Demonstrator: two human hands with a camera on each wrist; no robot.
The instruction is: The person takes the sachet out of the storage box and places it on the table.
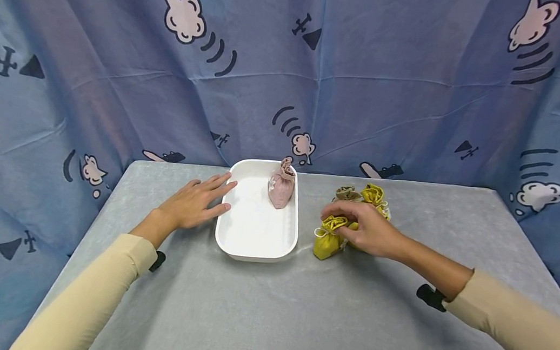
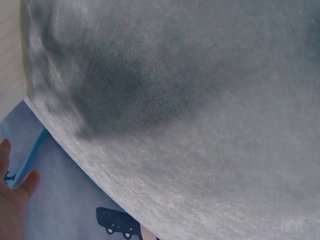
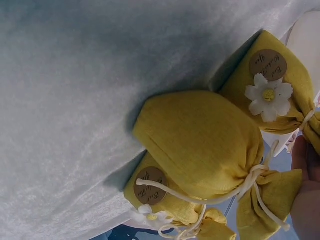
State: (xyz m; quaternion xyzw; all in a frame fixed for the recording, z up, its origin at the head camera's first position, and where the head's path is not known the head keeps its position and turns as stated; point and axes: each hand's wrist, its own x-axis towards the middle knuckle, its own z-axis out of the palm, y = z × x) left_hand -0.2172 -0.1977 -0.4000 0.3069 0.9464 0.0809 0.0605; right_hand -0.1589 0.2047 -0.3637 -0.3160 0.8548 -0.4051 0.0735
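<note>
My left hand (image 1: 195, 201) rests on the left rim of a white tray (image 1: 249, 232), its fingers spread. Inside the tray, toward its far right, stands a pink drawstring pouch (image 1: 281, 188). To the right of the tray, my right hand (image 1: 369, 227) pinches the gathered neck of a yellow drawstring pouch (image 1: 326, 246). A white flower and a round brown tag show on this yellow pouch (image 3: 235, 95) in the right wrist view. Close beside it lies a second yellow pouch (image 3: 200, 140) with a white cord, partly hidden by my hand in the head view.
Behind my right hand stand another yellow pouch (image 1: 372, 194) and a brownish pouch (image 1: 347, 193). A grey cloth covers the table (image 1: 270, 315). A blue patterned curtain (image 1: 246, 102) hangs along its far edge and both sides.
</note>
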